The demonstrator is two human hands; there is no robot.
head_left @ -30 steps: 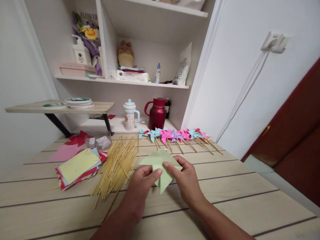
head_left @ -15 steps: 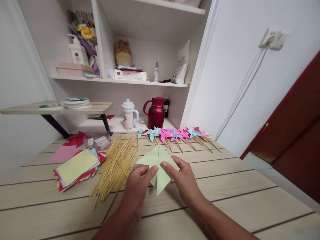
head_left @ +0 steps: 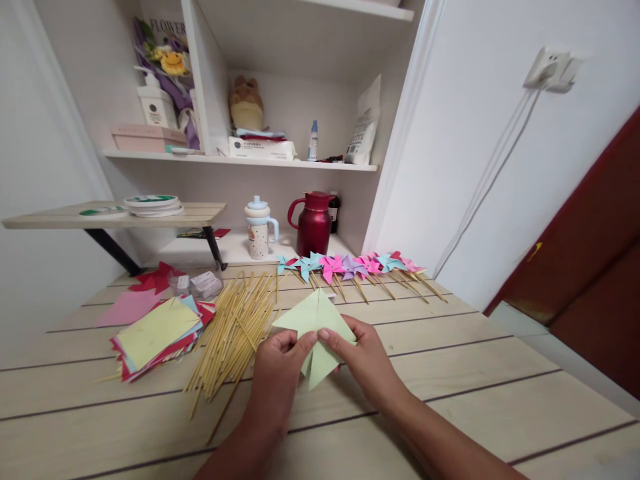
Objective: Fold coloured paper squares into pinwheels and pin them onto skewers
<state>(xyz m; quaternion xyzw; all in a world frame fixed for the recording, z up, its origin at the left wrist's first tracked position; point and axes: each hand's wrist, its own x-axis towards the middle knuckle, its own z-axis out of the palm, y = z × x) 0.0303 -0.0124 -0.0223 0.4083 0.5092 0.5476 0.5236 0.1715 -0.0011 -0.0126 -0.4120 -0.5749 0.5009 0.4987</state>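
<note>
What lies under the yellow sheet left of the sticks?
Edges of light-blue paper and red paper show from under the yellow sheet; whatever lies beneath its middle is covered.

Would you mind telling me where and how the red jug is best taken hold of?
Probably by its handle, coming from the front left and slightly above. The red jug stands upright, and the handle loops out on the left, toward the spotted cup, with a gap between them. The pinwheels lie in front, so a low approach might brush them.
</note>
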